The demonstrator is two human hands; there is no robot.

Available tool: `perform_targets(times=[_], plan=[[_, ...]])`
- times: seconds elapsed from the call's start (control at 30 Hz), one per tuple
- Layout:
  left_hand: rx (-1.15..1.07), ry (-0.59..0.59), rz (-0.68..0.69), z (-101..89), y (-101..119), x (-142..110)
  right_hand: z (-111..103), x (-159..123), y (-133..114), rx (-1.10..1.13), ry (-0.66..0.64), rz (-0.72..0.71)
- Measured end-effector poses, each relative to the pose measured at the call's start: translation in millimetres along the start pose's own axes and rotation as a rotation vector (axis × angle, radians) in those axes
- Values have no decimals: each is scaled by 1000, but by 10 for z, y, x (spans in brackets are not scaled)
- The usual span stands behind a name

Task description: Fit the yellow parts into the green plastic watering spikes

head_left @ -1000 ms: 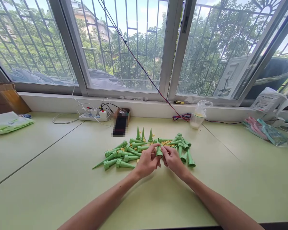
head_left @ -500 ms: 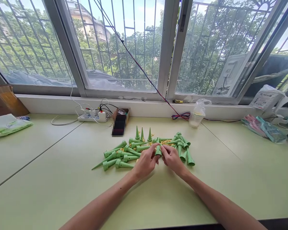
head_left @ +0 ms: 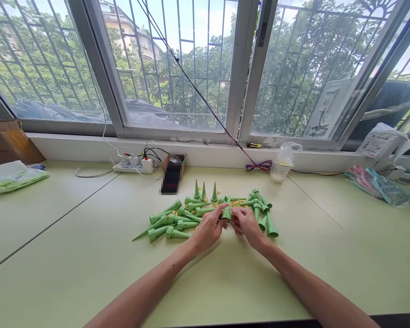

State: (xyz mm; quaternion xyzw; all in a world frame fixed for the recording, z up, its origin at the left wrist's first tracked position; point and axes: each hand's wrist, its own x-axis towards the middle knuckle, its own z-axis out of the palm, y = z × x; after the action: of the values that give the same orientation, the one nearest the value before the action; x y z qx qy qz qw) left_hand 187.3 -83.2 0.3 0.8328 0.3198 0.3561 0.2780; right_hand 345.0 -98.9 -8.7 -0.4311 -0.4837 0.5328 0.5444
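My left hand (head_left: 210, 228) is closed around a green plastic watering spike (head_left: 227, 214), its wide round end facing me. Close against the spike's right side, my right hand (head_left: 248, 225) has thumb and fingers pinched together; whatever is between them is too small to make out. More green spikes (head_left: 177, 233) with ribbed caps lie to the left of my hands. On the right lies another heap of spikes (head_left: 272, 228), some with open wide ends. Small yellow pieces (head_left: 238, 202) are scattered behind my hands. Several capped spikes (head_left: 214, 193) stand point up at the back.
Along the sill are a power strip (head_left: 133, 168) with cables, a small box (head_left: 178, 160), a clear cup with a plastic bag (head_left: 280, 169) and a coil of wire (head_left: 258, 166). Plastic packets (head_left: 379, 184) lie far right, and a white-green packet (head_left: 17, 176) far left.
My right hand has shifted slightly, its thumb drawn back from the spike's face to a pinch at its side. My left hand keeps hold of the spike. The view has shifted a little.
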Motion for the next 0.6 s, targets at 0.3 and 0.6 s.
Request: perform_targets(times=[0.3, 0.6], plan=[[-360, -19, -109, -5, -52, 52, -7, 26, 22, 119, -16, 24], [-308, -65, -29, -44, -35, 34, -8, -22, -36, -313, 27, -255]])
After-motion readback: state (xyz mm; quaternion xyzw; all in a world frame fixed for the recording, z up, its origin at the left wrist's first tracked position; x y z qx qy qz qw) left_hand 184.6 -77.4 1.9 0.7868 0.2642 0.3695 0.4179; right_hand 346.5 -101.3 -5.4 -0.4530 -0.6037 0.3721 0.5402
